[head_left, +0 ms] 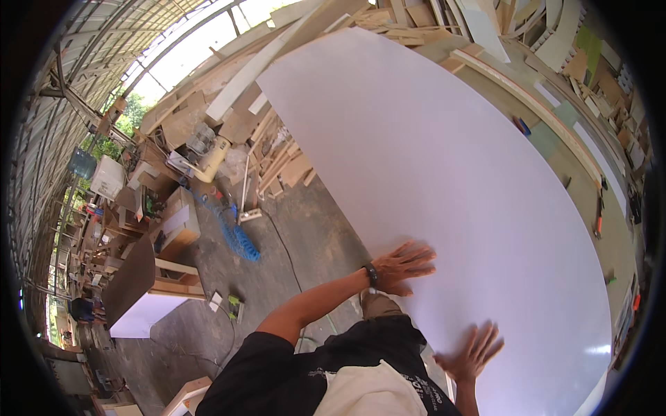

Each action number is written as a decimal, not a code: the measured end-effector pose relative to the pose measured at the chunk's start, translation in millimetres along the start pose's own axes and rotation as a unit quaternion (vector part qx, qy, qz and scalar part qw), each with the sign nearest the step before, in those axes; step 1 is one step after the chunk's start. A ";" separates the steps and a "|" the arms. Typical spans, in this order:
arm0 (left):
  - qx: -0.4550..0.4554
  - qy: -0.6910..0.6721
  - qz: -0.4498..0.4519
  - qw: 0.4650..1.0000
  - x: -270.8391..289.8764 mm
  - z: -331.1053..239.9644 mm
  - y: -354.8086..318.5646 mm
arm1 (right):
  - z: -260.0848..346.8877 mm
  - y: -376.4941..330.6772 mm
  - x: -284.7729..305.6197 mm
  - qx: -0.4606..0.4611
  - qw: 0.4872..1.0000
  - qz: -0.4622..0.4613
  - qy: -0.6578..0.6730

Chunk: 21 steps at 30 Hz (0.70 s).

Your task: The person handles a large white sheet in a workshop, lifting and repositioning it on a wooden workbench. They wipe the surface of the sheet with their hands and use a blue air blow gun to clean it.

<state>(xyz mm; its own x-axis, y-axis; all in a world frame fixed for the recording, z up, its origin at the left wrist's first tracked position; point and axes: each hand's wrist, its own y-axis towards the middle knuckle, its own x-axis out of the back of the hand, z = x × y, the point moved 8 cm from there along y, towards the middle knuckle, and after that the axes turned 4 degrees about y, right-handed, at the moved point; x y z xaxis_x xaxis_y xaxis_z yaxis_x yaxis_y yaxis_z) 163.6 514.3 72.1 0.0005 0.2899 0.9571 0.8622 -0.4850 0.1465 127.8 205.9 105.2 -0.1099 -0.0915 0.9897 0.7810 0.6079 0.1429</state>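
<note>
A large, smooth white panel (430,159) stretches from beside my body to the far wood stacks. My left hand (406,267) lies on it near its left edge, fingers stretched out and pointing right. A dark band circles that wrist. Closer to me, my right hand (472,353) rests on the same panel with its fingers spread and thumb apart. Neither hand holds anything.
A tan board (583,215) with tools lies beyond the panel's right edge. On the floor at left are a coiled blue hose (238,239), a dark cable (283,243) and a green tool (236,305). A wooden cabinet (166,281) stands farther left; wood offcuts (284,163) lie behind.
</note>
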 end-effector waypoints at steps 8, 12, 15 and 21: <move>0.001 0.014 0.046 0.999 29.8 152.4 -33.8 | 12.2 20.8 31.7 -0.016 0.998 -0.050 0.035; 0.019 0.015 0.044 0.999 51.8 202.0 -40.7 | 38.0 57.1 47.5 -0.056 0.998 -0.034 -0.010; 0.083 0.039 0.036 0.995 69.7 259.3 -65.5 | 64.9 108.0 7.7 -0.050 0.998 0.030 0.034; 0.125 0.046 0.007 0.991 119.5 378.0 -90.7 | 185.7 249.8 -27.0 -0.046 0.995 0.047 0.073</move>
<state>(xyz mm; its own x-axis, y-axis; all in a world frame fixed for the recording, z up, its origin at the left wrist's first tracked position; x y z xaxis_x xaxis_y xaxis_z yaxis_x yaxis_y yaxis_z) 276.9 904.8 78.6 -0.0236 0.2024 0.9790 0.9608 -0.2660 0.0781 211.7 506.7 115.0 0.0509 -0.1553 0.9866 0.8374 0.5449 0.0426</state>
